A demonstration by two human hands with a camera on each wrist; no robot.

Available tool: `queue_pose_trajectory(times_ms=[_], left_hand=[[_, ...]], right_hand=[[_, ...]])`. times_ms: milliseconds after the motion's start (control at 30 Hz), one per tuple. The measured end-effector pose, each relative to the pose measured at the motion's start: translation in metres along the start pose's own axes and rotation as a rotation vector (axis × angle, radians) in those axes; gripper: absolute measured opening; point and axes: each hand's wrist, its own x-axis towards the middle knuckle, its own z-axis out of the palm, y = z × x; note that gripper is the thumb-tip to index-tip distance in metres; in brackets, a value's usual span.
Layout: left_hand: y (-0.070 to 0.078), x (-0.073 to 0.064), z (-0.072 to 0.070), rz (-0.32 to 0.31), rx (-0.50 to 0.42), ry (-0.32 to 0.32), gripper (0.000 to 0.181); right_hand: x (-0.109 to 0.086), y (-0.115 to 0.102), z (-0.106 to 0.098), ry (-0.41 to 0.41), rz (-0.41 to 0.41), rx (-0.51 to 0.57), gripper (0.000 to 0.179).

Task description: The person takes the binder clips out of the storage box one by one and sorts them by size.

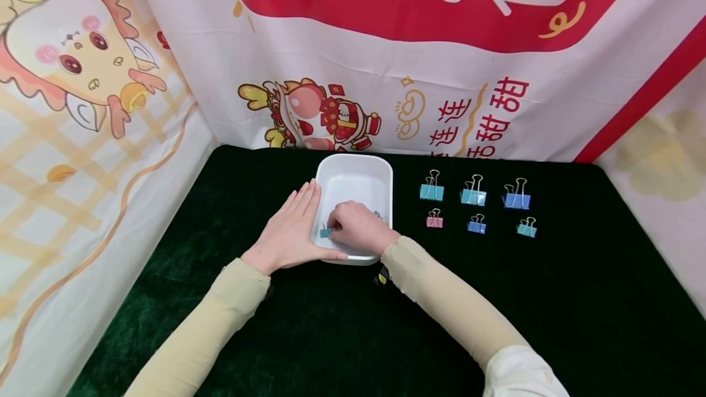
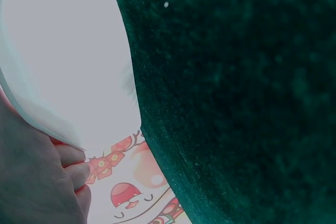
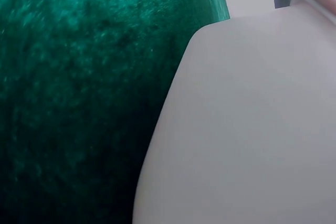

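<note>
A white plastic tray (image 1: 354,170) stands on the dark green cloth, both hands at it. My left hand (image 1: 289,231) lies along its left side, fingers straight against the wall and thumb across the near rim. In the left wrist view, the fingers (image 2: 73,169) sit beside the tray wall (image 2: 68,66). My right hand (image 1: 361,225) reaches inside with curled fingers, its fingertips pinching at the right edge of a small teal binder clip (image 1: 325,233). Behind this hand, another small bluish clip (image 1: 377,214) partly shows by the tray's right wall. The right wrist view shows mostly the tray's outside (image 3: 236,129).
Right of the tray, binder clips stand in two rows. Large teal (image 1: 432,192), light blue (image 1: 473,196) and dark blue (image 1: 516,201) clips form the back row; small pink (image 1: 434,222), blue (image 1: 477,226) and teal (image 1: 526,230) clips form the front. A printed curtain (image 1: 397,60) hangs behind.
</note>
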Motion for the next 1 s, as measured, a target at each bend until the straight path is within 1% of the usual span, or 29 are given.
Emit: queue_pose_trajectory(times_ms=[267, 333, 500, 667, 767, 900, 1000], left_hand=[[-0.0008, 0.0001, 0.0007, -0.003, -0.004, -0.006, 0.139], [-0.0008, -0.0001, 0.0008, -0.005, -0.003, -0.008, 0.140], [-0.0005, -0.0006, 0.0008, -0.005, 0.000, -0.008, 0.142], [-0.0018, -0.0001, 0.0007, -0.007, -0.006, -0.010, 0.142], [-0.0023, 0.0003, 0.0001, -0.006, -0.009, -0.011, 0.141], [-0.0021, 0.0008, 0.0004, -0.008, -0.011, -0.015, 0.139], [-0.0021, 0.0010, 0.0009, -0.009, -0.012, -0.016, 0.139]], right_hand=[[0.0000, -0.0003, 0.0007, 0.042, -0.025, -0.060, 0.010], [0.0004, -0.0003, 0.0010, 0.044, -0.034, -0.070, 0.012], [0.0000, -0.0004, 0.0018, 0.015, -0.054, -0.057, 0.020], [0.0004, 0.0000, 0.0026, -0.001, -0.059, -0.004, 0.015], [0.0009, -0.0008, 0.0025, -0.021, -0.040, 0.020, 0.014], [0.0012, -0.0021, 0.0022, -0.048, -0.032, 0.006, 0.014], [0.0009, -0.0025, 0.0019, -0.051, -0.040, -0.011, 0.013]])
